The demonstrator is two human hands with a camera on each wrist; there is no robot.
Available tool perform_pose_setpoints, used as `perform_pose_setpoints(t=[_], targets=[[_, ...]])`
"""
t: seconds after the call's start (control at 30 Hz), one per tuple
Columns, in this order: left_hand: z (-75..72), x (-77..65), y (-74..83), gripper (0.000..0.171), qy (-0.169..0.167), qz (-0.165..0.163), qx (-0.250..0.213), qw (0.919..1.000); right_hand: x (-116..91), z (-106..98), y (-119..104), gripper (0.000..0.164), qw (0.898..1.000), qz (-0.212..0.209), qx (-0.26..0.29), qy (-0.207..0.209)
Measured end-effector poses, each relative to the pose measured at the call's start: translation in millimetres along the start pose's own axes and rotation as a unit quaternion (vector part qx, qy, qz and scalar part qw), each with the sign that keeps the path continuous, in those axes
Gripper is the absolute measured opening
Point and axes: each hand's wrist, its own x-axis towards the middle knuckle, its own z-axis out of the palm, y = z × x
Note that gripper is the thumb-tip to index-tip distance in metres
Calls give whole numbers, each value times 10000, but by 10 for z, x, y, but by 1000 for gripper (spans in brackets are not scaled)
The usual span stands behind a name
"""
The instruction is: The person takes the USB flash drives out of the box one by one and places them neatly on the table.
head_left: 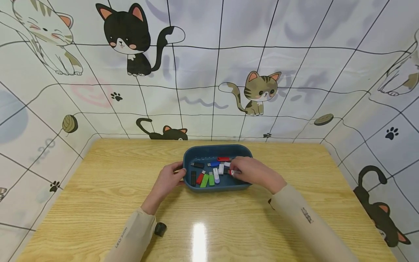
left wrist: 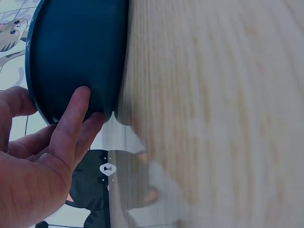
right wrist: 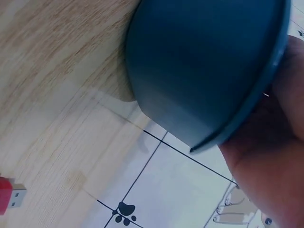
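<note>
A dark blue bin (head_left: 209,188) stands on the table with several USB sticks inside: black (head_left: 193,178), green (head_left: 204,181), white (head_left: 216,175), blue (head_left: 214,164) and red (head_left: 224,159). My left hand (head_left: 169,179) grips its left end, thumb at the rim and fingers along the outer wall (left wrist: 78,52). Reaching over the right end, my right hand (head_left: 250,170) pinches a red USB stick (head_left: 232,172) inside, partly covered by the fingers. The right wrist view has the bin's outer wall (right wrist: 204,61) with the right hand (right wrist: 270,147) over its rim.
A red USB stick (right wrist: 5,194) lies on the wooden table in the right wrist view. At the left cuff there is a small black object (head_left: 160,229). Cat-patterned cloth (head_left: 196,91) surrounds the table at the back and sides.
</note>
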Motion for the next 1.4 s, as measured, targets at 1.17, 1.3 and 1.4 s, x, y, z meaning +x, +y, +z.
perform_pose_setpoints(t=[1.17, 1.3, 1.4], targets=[[-6, 23, -43, 44, 28, 97, 109, 9999, -963, -208, 113, 27, 9630, 1622, 610, 2066], [-1, 25, -47, 44, 42, 94, 123, 9999, -1056, -197, 177, 29, 9610, 1731, 602, 2072], [4, 27, -49, 44, 37, 82, 97, 9999, -1130, -178, 230, 29, 9596, 1825, 563, 2068]])
